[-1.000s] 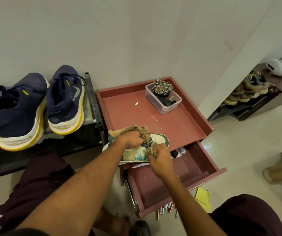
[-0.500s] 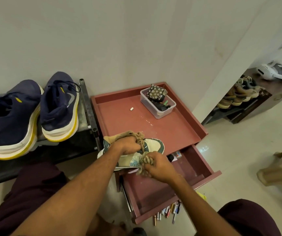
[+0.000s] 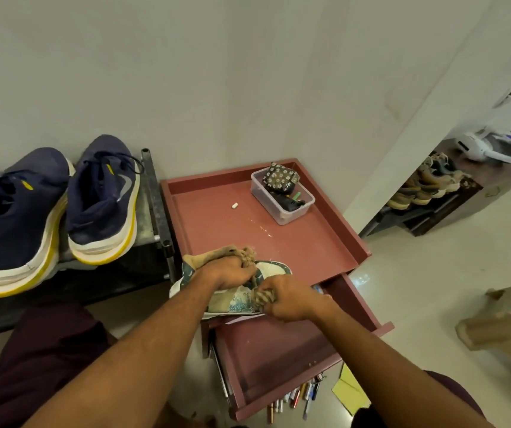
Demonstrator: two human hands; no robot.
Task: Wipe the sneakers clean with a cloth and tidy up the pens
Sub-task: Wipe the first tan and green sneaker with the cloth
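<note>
Under both hands, at the counter's near edge, the patterned sneaker lies. Left hand grips it at the laces, same as 1 s ago. Right hand is curled round a tan bunch (cloth or laces, can't tell) and has slid a little down the sneaker's side. So wiping seems in progress, prob. early. Pens lie on the floor, nearer the person than the right hand, by the open drawer, not yet tidied.

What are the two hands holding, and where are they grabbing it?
The left hand grips the patterned sneaker on top, at its lace area. The right hand pinches what look like its thick beige laces beside the shoe.
</note>
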